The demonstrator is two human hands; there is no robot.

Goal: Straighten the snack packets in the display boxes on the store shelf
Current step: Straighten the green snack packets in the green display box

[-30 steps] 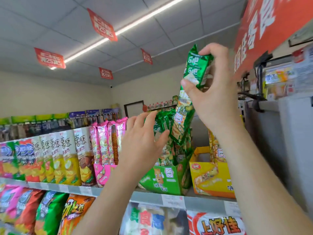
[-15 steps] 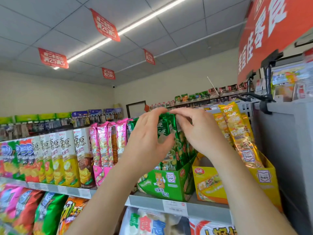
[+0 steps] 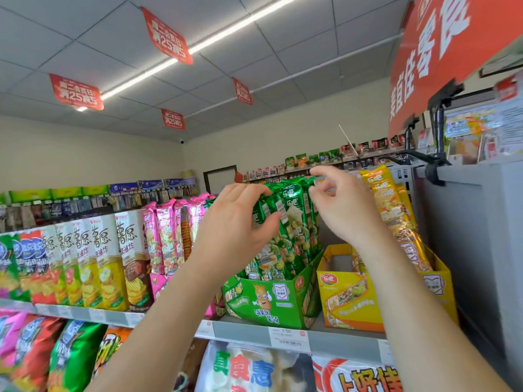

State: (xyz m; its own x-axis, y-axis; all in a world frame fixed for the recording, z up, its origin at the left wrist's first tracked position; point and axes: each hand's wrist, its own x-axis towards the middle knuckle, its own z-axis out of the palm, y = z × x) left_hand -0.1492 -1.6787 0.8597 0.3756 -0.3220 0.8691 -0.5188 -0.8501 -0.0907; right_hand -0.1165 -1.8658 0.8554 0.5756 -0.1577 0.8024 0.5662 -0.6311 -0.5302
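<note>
On the top shelf [image 3: 339,340], green packets [image 3: 294,222] stand upright in their green box [image 3: 271,301]. They're prob. light, slick crinkly foil w/ brittle snacks inside, so best taken by the sealed tops. L hand [image 3: 237,222] has its grip clamped on several tops; R hand [image 3: 345,210] is at the end packet's top, grip can't tell. Pink packets [image 3: 167,236] & a yellow box [image 3: 348,301] crowd either side.

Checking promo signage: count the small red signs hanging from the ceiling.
4: top-centre sign beside the light strip, left sign, right sign, and back sign, lowest in view. Others may hang beyond the frame.
</note>
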